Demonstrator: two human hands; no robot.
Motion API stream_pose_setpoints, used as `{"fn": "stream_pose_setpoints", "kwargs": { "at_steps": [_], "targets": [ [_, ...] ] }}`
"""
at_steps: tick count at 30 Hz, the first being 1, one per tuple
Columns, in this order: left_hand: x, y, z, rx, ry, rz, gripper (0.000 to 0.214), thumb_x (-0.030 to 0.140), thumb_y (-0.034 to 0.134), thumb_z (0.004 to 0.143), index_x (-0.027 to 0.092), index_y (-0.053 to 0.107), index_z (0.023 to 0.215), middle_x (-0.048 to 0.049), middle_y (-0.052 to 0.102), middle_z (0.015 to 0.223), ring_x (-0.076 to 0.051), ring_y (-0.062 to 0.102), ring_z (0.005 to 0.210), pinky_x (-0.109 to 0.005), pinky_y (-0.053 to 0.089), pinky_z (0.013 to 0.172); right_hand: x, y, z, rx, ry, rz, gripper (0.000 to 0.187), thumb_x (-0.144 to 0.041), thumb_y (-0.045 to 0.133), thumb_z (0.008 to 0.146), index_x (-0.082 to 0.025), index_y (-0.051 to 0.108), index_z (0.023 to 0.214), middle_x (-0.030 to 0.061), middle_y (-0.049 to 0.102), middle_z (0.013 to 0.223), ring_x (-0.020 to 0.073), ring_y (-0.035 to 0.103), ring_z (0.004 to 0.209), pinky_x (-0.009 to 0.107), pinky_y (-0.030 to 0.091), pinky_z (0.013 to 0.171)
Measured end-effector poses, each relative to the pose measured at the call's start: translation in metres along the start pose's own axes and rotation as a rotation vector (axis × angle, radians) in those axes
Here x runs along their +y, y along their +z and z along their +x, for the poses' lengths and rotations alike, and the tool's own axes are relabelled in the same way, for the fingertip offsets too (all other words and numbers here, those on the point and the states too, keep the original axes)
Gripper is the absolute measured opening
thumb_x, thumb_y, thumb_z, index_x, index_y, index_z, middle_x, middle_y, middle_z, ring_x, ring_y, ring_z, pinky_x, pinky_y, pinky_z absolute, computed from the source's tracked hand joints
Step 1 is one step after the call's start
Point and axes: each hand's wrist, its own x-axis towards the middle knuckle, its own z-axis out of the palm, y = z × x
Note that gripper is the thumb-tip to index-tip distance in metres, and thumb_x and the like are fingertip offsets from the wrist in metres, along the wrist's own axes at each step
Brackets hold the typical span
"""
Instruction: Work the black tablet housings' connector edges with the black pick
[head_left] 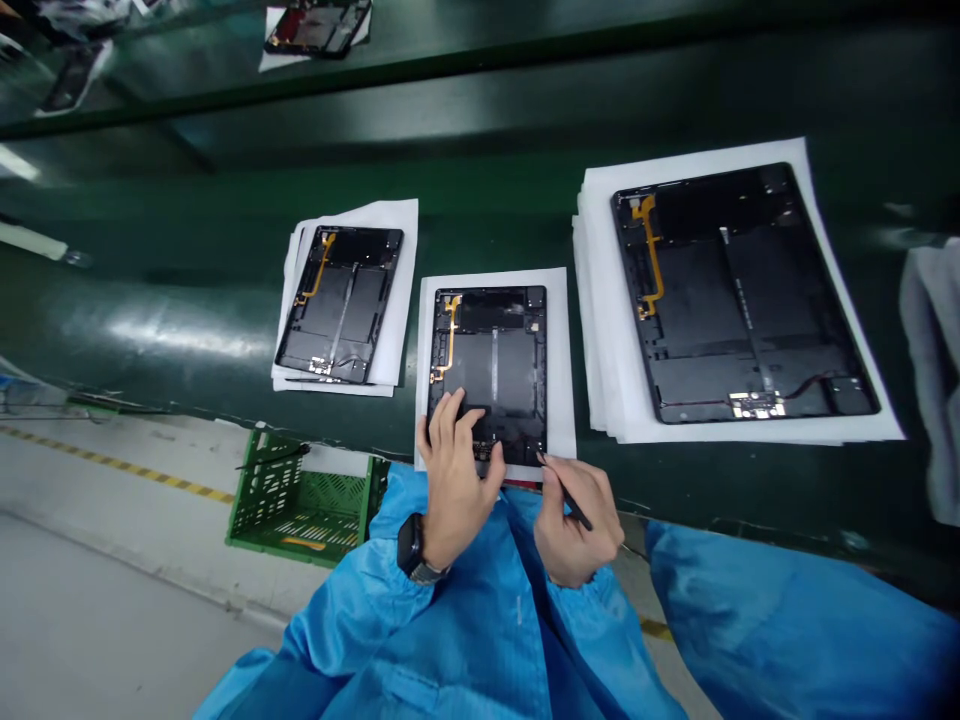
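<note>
While your left hand (pixel 459 482) rests, fingers apart, on the tablet shell (pixel 517 375) atop white paper (pixel 559 385), your right hand (pixel 579 530) clamps a dark tool (pixel 576 511) at the shell's near-right corner. A slipping tip could scratch parts there.

Pale glare streaks the green bench (pixel 495 225) at left.

green bench (pixel 495 225), left sheet stack (pixel 399 300), middle white sheeting (pixel 560 385), right sheet stack (pixel 609 300)

Glossy green workbench (pixel 491 225), pale grey floor (pixel 112 630)
</note>
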Motion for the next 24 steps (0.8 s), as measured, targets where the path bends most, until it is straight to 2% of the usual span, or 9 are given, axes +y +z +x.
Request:
{"fn": "stream_pose_setpoints", "kwargs": {
  "at_steps": [5,12,24],
  "targets": [
    [-0.002,-0.001,0.0,-0.013,-0.003,0.001,0.04,0.023,0.058,0.097,0.022,0.047,0.135,-0.0152,0.043,0.159,-0.032,0.034,0.153,-0.059,0.023,0.124,0.007,0.009,-0.015,0.095,-0.068,-0.063,0.023,-0.015,0.068,0.092,-0.025,0.073,0.112,0.008,0.08,0.095,0.0275,0.077,0.087,0.045,0.066,0.075],
    [-0.002,-0.004,0.001,-0.023,0.001,-0.012,0.04,0.021,0.058,0.097,0.022,0.046,0.135,-0.015,0.042,0.159,-0.031,0.034,0.152,-0.057,0.025,0.123,0.002,0.012,-0.015,0.155,-0.091,-0.057,0.032,-0.007,0.069,0.088,-0.024,0.072,0.114,0.0072,0.079,0.093,0.0261,0.075,0.088,0.043,0.065,0.073],
    [-0.002,-0.002,0.001,-0.043,-0.018,0.006,0.043,0.021,0.06,0.095,0.022,0.046,0.135,-0.015,0.041,0.16,-0.032,0.033,0.153,-0.057,0.022,0.123,-0.005,0.004,-0.01,0.12,-0.02,-0.035,0.025,-0.009,0.067,0.09,-0.024,0.073,0.108,0.0077,0.078,0.088,0.0268,0.073,0.086,0.044,0.063,0.073]
  ]
}}
